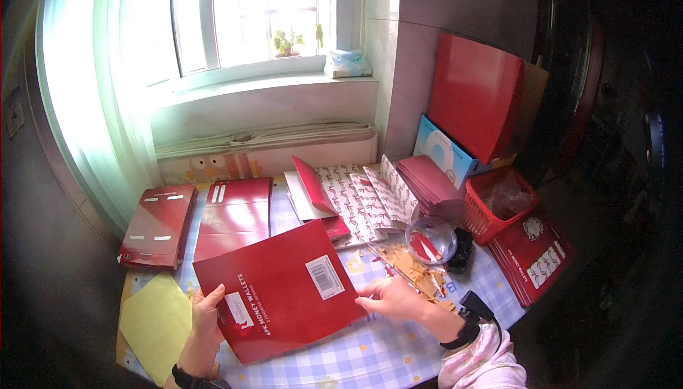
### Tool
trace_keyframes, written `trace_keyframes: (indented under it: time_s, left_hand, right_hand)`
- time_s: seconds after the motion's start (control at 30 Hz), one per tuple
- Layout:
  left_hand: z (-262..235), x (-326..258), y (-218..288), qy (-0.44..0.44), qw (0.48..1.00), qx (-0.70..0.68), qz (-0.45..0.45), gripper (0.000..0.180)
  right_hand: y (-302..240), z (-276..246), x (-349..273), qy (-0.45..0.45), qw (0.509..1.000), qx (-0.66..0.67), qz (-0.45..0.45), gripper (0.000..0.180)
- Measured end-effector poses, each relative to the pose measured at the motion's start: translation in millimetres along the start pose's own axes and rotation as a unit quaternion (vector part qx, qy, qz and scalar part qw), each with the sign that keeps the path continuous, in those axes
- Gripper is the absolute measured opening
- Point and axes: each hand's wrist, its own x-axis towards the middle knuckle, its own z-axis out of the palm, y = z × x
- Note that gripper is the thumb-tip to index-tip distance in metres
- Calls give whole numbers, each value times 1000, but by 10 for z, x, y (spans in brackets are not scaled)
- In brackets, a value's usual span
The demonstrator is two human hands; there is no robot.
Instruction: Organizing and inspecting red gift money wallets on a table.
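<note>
- Step in hand, prob.: checking/positioning the flat glossy red card panel (281, 279). It's tilted up over the blue-and-white checked tablecloth (320, 371), barcode side facing you.
- Your L hand (208, 312): closed on the panel's near-left edge, thumb on the printed face beside a small white paper sticker (240, 309); fingers mostly hidden behind.
- Your R hand (388, 298): thumb + fingers pinched on the R edge, approx. opp. side.
- Next move calls for, IMO: even hold both edges, no bending; if turning it, mind the clear round plastic bowl (448, 236) and tan scraps (409, 259) on the R.
- Pale yellow paper sheet (153, 318) lies just L of your L hand.
</note>
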Motion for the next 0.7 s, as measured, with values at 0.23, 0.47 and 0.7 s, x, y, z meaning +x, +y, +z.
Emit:
trace_keyframes:
  time_s: [0.23, 0.47, 0.7]
  left_hand:
    - [-25, -4, -1, -21, 1000, 8, 0, 28]
    - [-55, -54, 29, -112, 993, -10, -41, 28]
    - [-37, -120, -44, -108, 993, 9, -53, 29]
  right_hand:
    - [-55, -15, 15, -36, 995, 22, 95, 31]
    - [-12, 31, 72, 105, 989, 62, -90, 44]
    - [33, 124, 68, 214, 956, 151, -134, 46]
